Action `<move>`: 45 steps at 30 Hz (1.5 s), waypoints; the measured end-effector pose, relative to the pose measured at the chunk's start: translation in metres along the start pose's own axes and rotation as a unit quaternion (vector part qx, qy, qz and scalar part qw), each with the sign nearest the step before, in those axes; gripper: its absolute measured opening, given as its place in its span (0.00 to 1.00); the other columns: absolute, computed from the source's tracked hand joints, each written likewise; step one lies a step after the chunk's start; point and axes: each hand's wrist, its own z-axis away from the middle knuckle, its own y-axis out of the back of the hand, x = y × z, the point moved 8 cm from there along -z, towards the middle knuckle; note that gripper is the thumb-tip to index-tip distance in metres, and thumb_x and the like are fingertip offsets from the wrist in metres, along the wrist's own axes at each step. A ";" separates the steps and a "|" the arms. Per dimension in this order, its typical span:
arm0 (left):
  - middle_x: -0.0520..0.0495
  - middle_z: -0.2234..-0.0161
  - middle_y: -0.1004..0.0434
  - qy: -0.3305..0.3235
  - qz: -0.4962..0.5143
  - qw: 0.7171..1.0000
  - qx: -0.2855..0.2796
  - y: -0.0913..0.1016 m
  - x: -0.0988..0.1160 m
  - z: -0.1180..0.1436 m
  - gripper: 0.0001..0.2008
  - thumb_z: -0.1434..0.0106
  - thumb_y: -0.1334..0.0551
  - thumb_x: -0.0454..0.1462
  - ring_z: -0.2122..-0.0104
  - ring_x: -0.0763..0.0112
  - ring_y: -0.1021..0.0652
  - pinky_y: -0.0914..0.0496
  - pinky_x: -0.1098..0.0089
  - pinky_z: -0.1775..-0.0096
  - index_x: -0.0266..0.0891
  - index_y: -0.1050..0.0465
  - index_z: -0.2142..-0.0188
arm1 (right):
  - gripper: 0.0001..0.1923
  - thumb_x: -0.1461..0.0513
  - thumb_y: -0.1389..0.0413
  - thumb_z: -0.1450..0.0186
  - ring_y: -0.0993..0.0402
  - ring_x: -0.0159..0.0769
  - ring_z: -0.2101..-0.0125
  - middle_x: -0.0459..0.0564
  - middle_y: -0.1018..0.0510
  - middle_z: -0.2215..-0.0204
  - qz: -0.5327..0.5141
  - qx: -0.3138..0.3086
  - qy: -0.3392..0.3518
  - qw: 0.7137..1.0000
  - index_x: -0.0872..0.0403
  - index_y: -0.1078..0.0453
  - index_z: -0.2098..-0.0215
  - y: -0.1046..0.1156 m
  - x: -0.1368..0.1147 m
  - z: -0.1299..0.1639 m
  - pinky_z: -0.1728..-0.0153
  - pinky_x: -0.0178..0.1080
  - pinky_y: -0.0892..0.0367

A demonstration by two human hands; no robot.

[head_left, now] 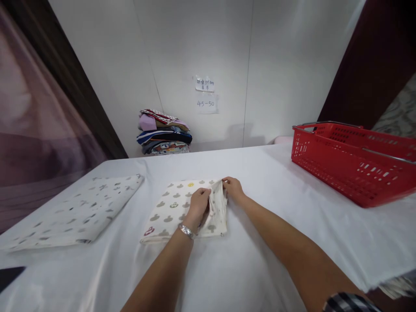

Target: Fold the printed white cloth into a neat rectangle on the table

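A folded cream cloth printed with grey shapes lies in the middle of the white table. My left hand, with a silver bracelet on the wrist, rests on the cloth and pinches its raised right edge. At the cloth's far right corner, my right hand grips that same edge. Both hands are closed on the fabric.
A second folded cloth, white with small dark marks, lies at the left. A red plastic basket stands at the right. A stack of folded colourful clothes sits against the back wall, under paper labels.
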 end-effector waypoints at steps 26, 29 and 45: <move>0.54 0.80 0.33 0.033 0.104 0.994 -0.029 -0.006 -0.003 -0.002 0.15 0.53 0.37 0.46 0.78 0.75 0.33 0.39 0.74 0.74 0.36 0.33 0.76 | 0.14 0.64 0.51 0.38 0.30 0.35 0.56 0.44 0.23 0.57 0.208 -0.070 0.207 0.953 0.46 0.28 0.57 0.000 -0.017 0.001 0.55 0.35 0.40; 0.54 0.79 0.33 0.037 0.117 0.992 -0.033 -0.006 -0.004 -0.002 0.14 0.52 0.37 0.46 0.78 0.76 0.33 0.39 0.74 0.74 0.36 0.33 0.75 | 0.17 0.64 0.52 0.38 0.30 0.34 0.55 0.43 0.23 0.56 0.156 -0.063 0.203 0.965 0.45 0.29 0.55 0.001 -0.018 -0.001 0.54 0.35 0.39; 0.54 0.79 0.32 0.022 0.114 0.993 -0.028 -0.005 0.000 -0.002 0.13 0.51 0.38 0.45 0.78 0.76 0.33 0.39 0.74 0.73 0.36 0.32 0.75 | 0.09 0.62 0.46 0.43 0.30 0.32 0.72 0.44 0.22 0.73 0.182 -0.064 0.134 0.972 0.49 0.24 0.69 0.000 -0.020 -0.017 0.70 0.32 0.41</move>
